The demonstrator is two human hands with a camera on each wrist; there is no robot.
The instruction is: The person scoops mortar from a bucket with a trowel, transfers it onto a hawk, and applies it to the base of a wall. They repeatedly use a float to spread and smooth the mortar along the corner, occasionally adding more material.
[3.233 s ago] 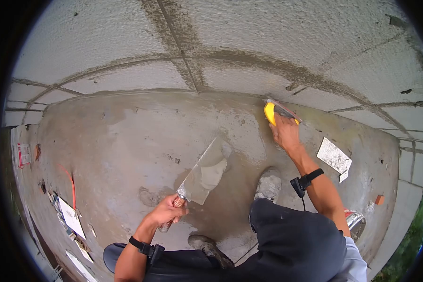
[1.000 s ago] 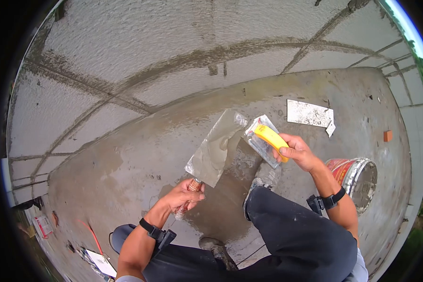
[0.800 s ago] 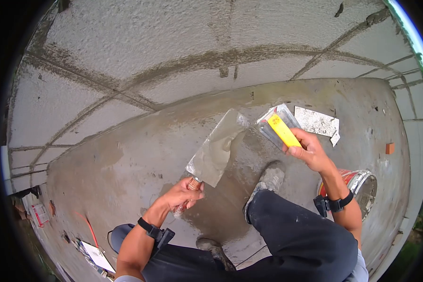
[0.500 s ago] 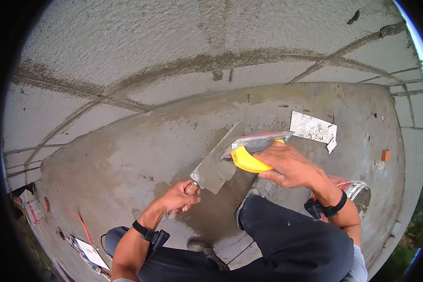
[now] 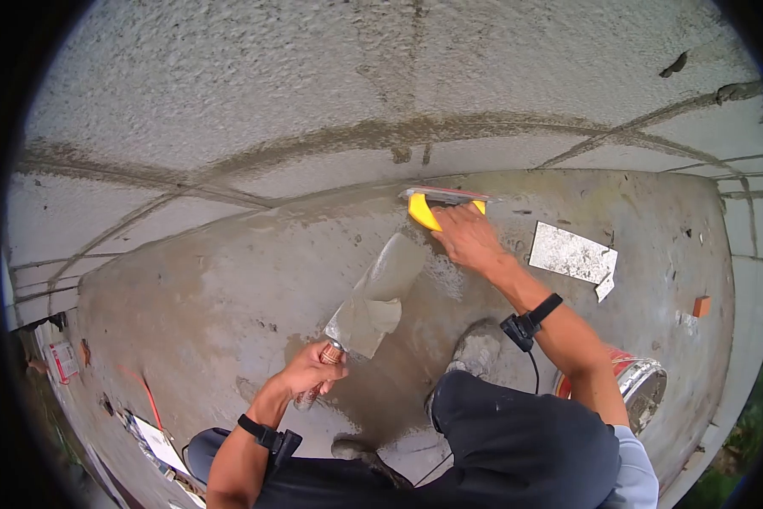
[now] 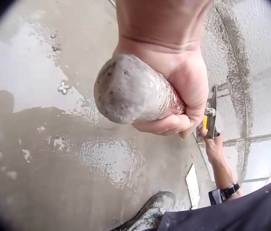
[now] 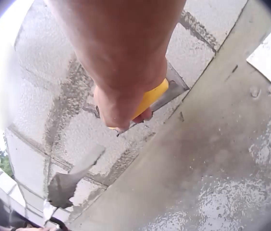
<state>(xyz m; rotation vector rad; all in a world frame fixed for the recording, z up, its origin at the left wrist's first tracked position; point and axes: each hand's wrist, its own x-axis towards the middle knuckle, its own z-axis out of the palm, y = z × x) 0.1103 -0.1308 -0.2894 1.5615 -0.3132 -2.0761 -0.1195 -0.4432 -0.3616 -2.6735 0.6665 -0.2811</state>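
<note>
My left hand [image 5: 312, 371] grips the wooden handle of a broad, flat trowel [image 5: 391, 265], its blade pointing away over the floor. A heap of wet grey mortar [image 5: 380, 316] lies on that blade. In the left wrist view the butt of the handle [image 6: 126, 91], caked with mortar, sticks out of the fist. My right hand [image 5: 470, 237] holds a plastering trowel [image 5: 420, 212] by its yellow handle, with the blade on edge against the foot of the wall. The right wrist view shows the yellow handle [image 7: 151, 98] partly hidden by the hand and forearm.
A rough block wall [image 5: 313, 76] with mortared joints rises ahead from the wet concrete floor [image 5: 186, 271]. To the right lie a spattered white tile [image 5: 570, 252] and a brick piece [image 5: 701, 306]. A red bucket [image 5: 631, 373] stands beside my right arm; my boot [image 5: 476, 346] is between the arms.
The right hand has gone from the wall back to the mortar-laden trowel, then forward again to the foot of the wall with the plastering trowel. The left hand keeps its grip, dipping slightly.
</note>
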